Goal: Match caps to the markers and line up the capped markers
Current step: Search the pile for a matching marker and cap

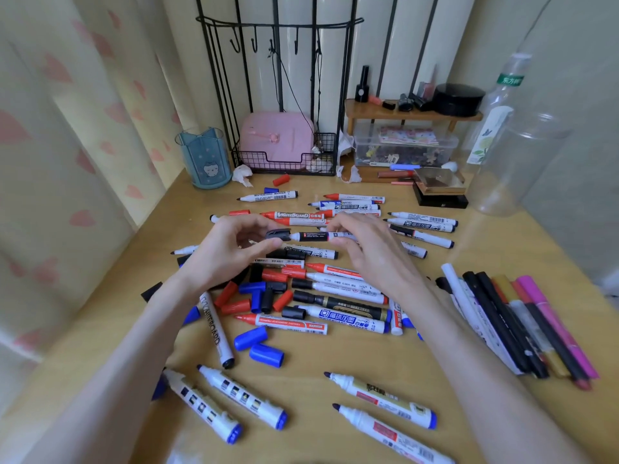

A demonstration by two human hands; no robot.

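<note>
My left hand [227, 249] pinches a black cap [278, 234] above the pile. My right hand [368, 249] grips an uncapped white marker with a black band [315, 236]; its tip points left, just short of the cap's mouth. Several uncapped whiteboard markers [348, 289] lie scattered across the wooden table [335, 356]. Loose red caps [234, 306], blue caps [266, 354] and black caps [268, 299] lie among them. Near the front edge lie blue-ended markers [243, 398], uncapped.
A bundle of thin coloured pens [522, 323] lies at the right. At the back stand a blue pen cup [204, 159], a black wire rack with a pink box [278, 142], a small wooden shelf [412, 112] and clear plastic bottles [512, 142].
</note>
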